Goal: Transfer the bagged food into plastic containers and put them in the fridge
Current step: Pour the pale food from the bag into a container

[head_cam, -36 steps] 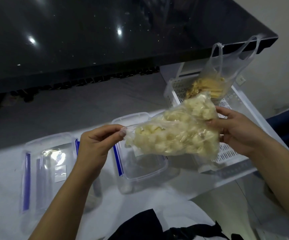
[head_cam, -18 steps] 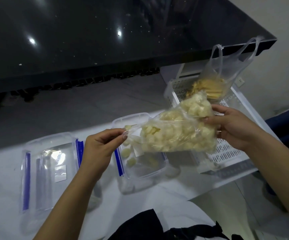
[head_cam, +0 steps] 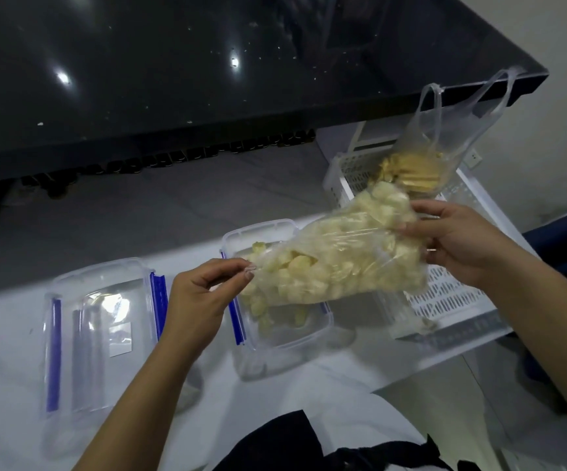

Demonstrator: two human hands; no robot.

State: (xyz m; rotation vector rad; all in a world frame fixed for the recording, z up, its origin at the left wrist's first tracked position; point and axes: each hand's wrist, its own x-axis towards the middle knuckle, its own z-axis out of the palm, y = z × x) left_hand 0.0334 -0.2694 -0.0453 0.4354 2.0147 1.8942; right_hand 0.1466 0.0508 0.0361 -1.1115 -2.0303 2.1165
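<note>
A: What is hard to make out here?

B: The person's forearms run off the bottom edge, and a black cloth [head_cam: 295,443] at the lower edge is cut off too. The far side of the open plastic container [head_cam: 285,341] is hidden behind the clear bag of pale food chunks [head_cam: 340,263]. The food in the second bag [head_cam: 452,154] shows only as a yellowish mass; what it is cannot be told.

A: Where does the first bag sit against the fingers?

B: The left hand [head_cam: 200,300] pinches the bag's open mouth between thumb and forefinger, at the bag's lower left end. The right hand [head_cam: 458,246] grips the closed, raised end, thumb on top and fingers curled beneath it; those lower fingers are mostly hidden by the bag.

A: So the bag is off the table?

B: Yes, held in the air, tilted with its mouth down over the container. Several pale chunks lie inside the container below the mouth.

A: And the rest?

B: The container's lid [head_cam: 102,334], with blue clips, lies flat on the white table [head_cam: 10,375] to the left of the left hand. The second bag stands in a white slotted basket [head_cam: 452,300] behind the right hand, handles up. A black glossy countertop [head_cam: 207,62] fills the top.
</note>
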